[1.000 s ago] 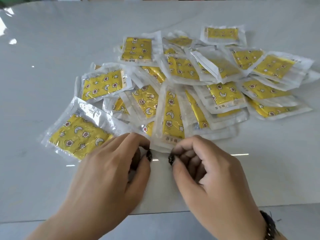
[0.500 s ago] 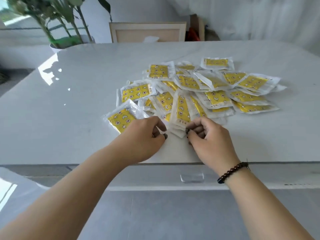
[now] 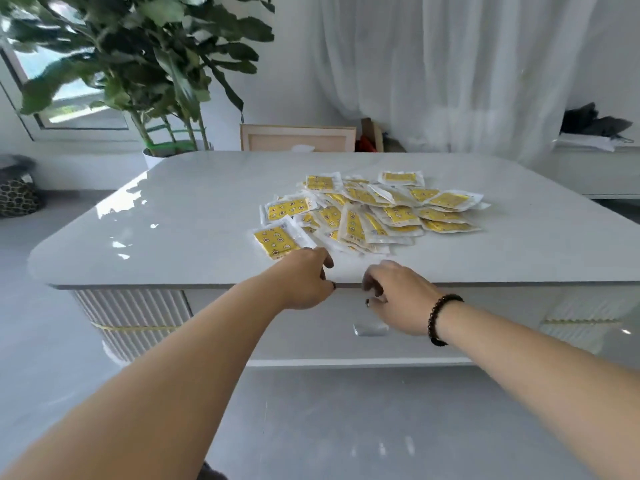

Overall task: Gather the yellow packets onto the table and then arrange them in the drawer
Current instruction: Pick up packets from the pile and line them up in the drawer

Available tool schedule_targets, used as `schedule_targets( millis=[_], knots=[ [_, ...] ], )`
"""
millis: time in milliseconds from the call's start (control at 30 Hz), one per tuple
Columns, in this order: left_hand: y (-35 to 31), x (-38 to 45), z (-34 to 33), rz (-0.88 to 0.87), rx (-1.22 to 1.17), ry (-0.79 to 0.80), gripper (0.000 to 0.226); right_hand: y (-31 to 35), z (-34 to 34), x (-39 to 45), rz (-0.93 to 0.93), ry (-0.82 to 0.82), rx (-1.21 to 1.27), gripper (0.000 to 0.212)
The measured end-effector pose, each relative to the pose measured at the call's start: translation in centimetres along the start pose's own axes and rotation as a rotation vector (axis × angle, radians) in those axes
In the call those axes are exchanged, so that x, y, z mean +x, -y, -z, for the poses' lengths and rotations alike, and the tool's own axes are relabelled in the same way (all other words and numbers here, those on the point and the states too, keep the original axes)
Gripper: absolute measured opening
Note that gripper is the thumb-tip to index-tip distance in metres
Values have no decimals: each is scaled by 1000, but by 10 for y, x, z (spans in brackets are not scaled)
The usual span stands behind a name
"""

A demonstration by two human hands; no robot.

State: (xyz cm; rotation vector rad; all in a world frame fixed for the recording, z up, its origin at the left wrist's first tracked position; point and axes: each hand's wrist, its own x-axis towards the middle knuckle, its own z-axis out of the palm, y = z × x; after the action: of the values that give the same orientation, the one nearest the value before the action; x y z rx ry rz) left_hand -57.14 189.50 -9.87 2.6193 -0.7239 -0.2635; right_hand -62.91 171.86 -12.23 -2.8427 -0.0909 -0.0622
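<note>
Several yellow packets point(image 3: 370, 209) in clear wrappers lie in a loose heap on the white table point(image 3: 194, 209), right of its middle. My left hand point(image 3: 304, 282) hovers at the table's front edge, just below the nearest packet point(image 3: 277, 240), fingers curled and holding nothing. My right hand point(image 3: 398, 296), with a dark bead bracelet at the wrist, is lower, in front of the shut drawer point(image 3: 311, 337), fingers loosely bent and empty. The drawer's small silver handle point(image 3: 369, 330) shows just under that hand.
A large potted plant point(image 3: 138, 74) stands behind the table's far left corner. A wooden frame point(image 3: 298, 138) leans behind the far edge. White curtains hang at the back. A low shelf point(image 3: 595, 161) with dark items is at the right. Grey floor lies in front.
Both hands have let go of the packets and drawn back from the heap to the table's front edge. The camera has pulled back and risen, bringing the drawer front into view.
</note>
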Motion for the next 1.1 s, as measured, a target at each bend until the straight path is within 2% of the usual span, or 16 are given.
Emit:
schedule_targets(
  millis=[100,233,300,367,567,700,733,800,833,900,933,967,1033,1100],
  knots=[
    [-2,-11,1,-10,50,37,48,-8,-22,-36,61,138,-198,19],
    [-4,-25,0,-20,143,83,51,-16,-51,-47,-47,480,-355,38],
    [-4,-32,-2,-22,193,103,53,-11,-54,-37,-81,491,-423,45],
    [-3,-38,-3,-23,229,121,55,-5,-55,-28,-81,461,-390,53],
    [6,-60,-1,3,269,166,56,9,-76,-19,-131,533,-348,49],
    [15,-70,4,9,250,165,57,20,-74,-19,-176,545,-366,60],
    [17,-72,5,7,246,162,57,20,-71,-19,-193,562,-358,57],
    [24,-73,6,14,242,162,59,18,-66,-16,-212,598,-276,37],
    [27,-73,6,22,244,165,61,17,-63,-14,-228,631,-216,33],
    [33,-72,6,41,254,173,65,14,-58,-11,-276,692,-112,40],
    [36,-71,5,51,258,175,66,14,-54,-9,-262,667,-101,42],
    [38,-69,5,57,262,175,67,15,-48,-8,-206,567,-117,38],
    [42,-66,3,72,270,174,68,19,-32,-5,-48,207,-183,23],
    [46,-64,2,97,291,185,67,23,-19,-7,50,-64,-193,22]
  ],
)
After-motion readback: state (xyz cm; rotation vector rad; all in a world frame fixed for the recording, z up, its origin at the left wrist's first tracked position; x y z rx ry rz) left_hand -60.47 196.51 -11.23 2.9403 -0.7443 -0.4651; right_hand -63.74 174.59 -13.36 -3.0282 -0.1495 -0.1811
